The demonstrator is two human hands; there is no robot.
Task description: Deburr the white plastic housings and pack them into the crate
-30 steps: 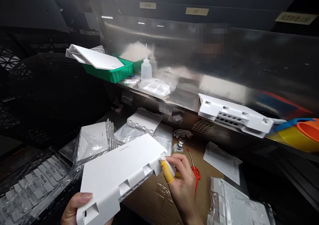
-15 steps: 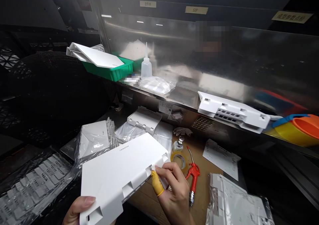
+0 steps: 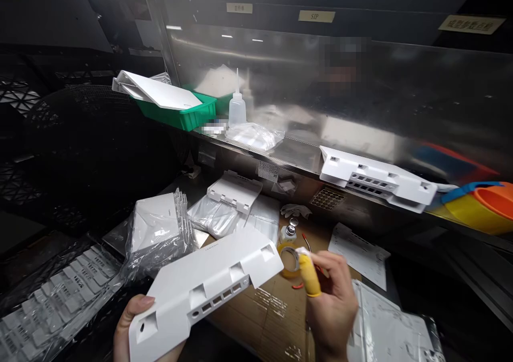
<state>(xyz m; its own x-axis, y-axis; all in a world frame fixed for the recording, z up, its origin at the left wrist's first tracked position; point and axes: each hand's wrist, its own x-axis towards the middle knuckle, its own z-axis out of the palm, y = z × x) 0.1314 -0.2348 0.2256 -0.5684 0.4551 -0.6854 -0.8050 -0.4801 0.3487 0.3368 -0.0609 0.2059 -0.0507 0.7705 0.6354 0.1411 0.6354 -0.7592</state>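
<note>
My left hand (image 3: 131, 319) grips the near left end of a white plastic router housing (image 3: 180, 292), thumb on top. The housing is tilted, so its row of port openings faces me. To the right of it and apart from it is my right hand (image 3: 335, 300), with a yellow finger cot (image 3: 309, 275) on the thumb. Thumb and forefinger pinch a small white wad (image 3: 303, 251), too small to identify surely. Behind this hand are a yellow tape roll (image 3: 282, 266) and a red air blow gun (image 3: 305, 241), mostly hidden.
Bagged housings (image 3: 156, 225) stand at left, and more bagged parts (image 3: 396, 319) lie at right. A metal shelf (image 3: 298, 161) carries a green bin (image 3: 188, 117), a squeeze bottle (image 3: 237, 110) and another housing (image 3: 372, 180). A pump bottle (image 3: 287, 233) stands on the cardboard (image 3: 256, 327).
My right hand has left the housing's edge and moved right, still pinching the white wad. My left hand has tipped the housing, bringing its port side into view.
</note>
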